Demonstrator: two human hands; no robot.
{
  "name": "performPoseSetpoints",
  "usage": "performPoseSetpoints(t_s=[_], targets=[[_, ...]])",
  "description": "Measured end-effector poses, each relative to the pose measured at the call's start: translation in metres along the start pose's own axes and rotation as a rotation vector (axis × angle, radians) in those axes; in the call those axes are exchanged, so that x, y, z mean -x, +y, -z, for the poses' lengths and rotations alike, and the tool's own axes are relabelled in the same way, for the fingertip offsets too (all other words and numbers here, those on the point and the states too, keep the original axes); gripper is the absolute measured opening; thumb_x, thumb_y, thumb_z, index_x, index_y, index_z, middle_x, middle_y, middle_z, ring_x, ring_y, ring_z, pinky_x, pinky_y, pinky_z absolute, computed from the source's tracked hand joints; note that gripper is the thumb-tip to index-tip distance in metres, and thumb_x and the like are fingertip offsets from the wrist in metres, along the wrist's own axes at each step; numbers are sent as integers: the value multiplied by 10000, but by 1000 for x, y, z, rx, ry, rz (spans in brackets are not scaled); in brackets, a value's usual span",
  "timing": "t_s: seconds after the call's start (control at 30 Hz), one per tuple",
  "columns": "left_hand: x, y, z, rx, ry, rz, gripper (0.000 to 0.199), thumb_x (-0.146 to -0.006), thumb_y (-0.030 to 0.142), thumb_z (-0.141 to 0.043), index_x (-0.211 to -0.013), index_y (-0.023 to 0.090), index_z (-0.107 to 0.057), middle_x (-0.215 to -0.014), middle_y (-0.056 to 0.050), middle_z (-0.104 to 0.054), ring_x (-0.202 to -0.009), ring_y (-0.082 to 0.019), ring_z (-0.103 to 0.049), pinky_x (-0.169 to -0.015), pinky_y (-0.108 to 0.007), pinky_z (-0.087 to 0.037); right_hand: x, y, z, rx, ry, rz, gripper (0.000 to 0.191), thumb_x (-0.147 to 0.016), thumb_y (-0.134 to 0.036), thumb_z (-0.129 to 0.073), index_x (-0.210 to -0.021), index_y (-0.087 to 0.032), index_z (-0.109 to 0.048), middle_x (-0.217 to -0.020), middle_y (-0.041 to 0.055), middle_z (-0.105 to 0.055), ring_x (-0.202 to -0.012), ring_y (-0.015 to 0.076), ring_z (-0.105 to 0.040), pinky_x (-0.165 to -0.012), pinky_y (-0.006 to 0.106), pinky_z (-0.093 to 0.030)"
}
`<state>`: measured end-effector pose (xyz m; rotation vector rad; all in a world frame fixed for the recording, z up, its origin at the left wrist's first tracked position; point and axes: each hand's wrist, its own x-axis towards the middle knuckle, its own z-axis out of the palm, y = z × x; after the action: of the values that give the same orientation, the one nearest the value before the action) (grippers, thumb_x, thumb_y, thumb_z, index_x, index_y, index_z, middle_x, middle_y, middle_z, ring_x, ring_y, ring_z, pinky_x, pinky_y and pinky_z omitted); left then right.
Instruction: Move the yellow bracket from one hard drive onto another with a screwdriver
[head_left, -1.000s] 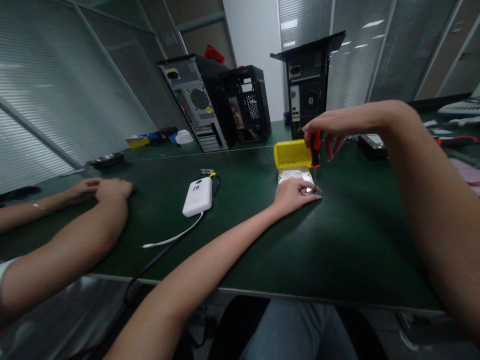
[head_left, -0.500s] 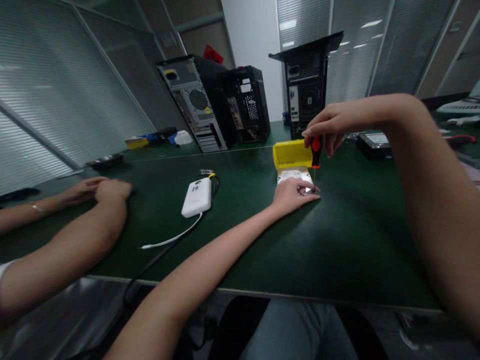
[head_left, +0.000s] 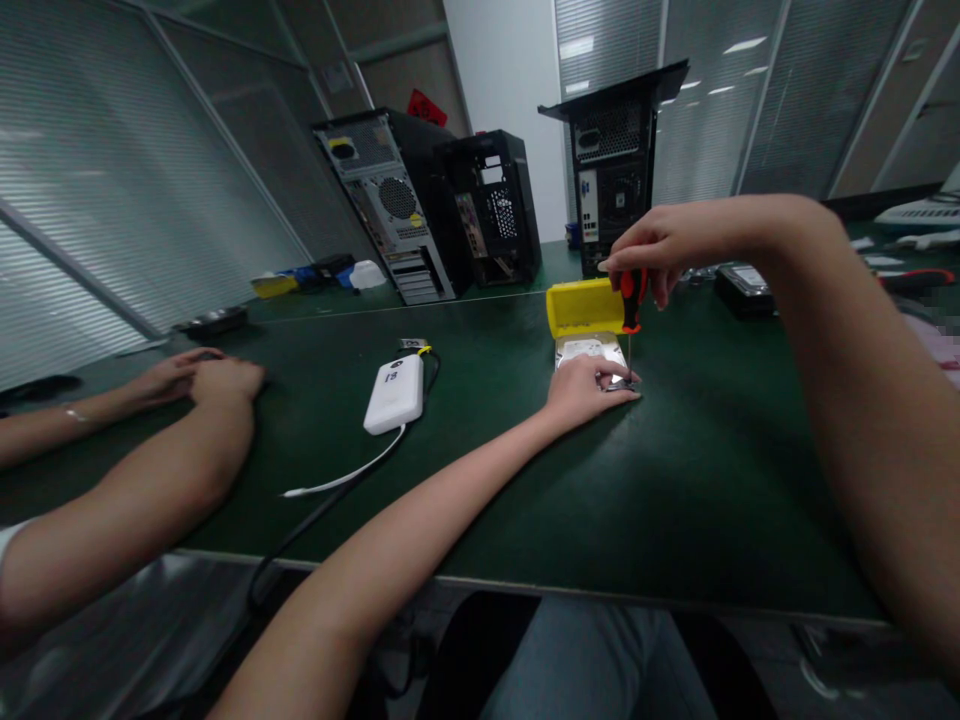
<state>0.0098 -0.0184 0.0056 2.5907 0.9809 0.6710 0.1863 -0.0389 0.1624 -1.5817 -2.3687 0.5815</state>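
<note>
My right hand (head_left: 651, 250) is closed around the top of a red and black screwdriver (head_left: 634, 300), which stands upright with its tip down at the near right corner of a hard drive (head_left: 589, 347). The silvery drive lies on the table, partly covered by my left hand (head_left: 583, 387). The thumb and fingers of that hand grip the drive's near edge beside the screwdriver tip. Right behind the drive sits a yellow open box (head_left: 581, 308) with small bits inside, too small to make out.
Computer cases (head_left: 420, 210) stand at the back, another case (head_left: 611, 170) further right. A white power bank (head_left: 394, 393) with cables lies left of my forearm. Another person's hands (head_left: 217, 378) rest at the left. A second hard drive (head_left: 746, 285) lies at the right.
My right hand and the screwdriver handle have shifted very slightly, the wrist a little lower. My left hand and the drive stay in place.
</note>
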Motion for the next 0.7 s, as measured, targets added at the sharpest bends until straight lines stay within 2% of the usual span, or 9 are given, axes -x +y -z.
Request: performPoseSetpoints(t_s=[0.17,0.37,0.57,0.7], targets=[[0,0,-1,10,2,0,333,-733,463,-643,-993,265,-707,-707,-10,-595,-717,-155,-510,-622,-245,-330,-1,1,0,39,10,-4,510,-824,-604,-397,-1016,-215,-666,-892,70,-691,-745,190,-641,-626,323,-501],[0,-1,-1,13,-2,-5,332,-736,461,-639,-996,266,-705,-729,-12,-613,-725,-159,-518,-625,-251,-336,0,1,1,127,82,-58,548,-811,-624,-401,-985,-190,-686,-823,85,-688,-752,199,-641,-633,331,-483],[0,-1,-2,14,9,-10,329,-732,459,-643,-987,261,-708,-790,-17,-641,-751,-164,-532,-630,-254,-341,-3,4,2,224,88,-92,598,-817,-645,-361,-944,-168,-698,-700,67,-672,-621,165,-620,-586,319,-453],[0,0,-2,10,8,-13,332,-736,468,-637,-986,262,-707,-779,-15,-640,-747,-164,-534,-620,-250,-337,-8,7,1,232,79,-78,614,-813,-674,-325,-997,-210,-684,-785,62,-685,-630,156,-612,-568,307,-438]])
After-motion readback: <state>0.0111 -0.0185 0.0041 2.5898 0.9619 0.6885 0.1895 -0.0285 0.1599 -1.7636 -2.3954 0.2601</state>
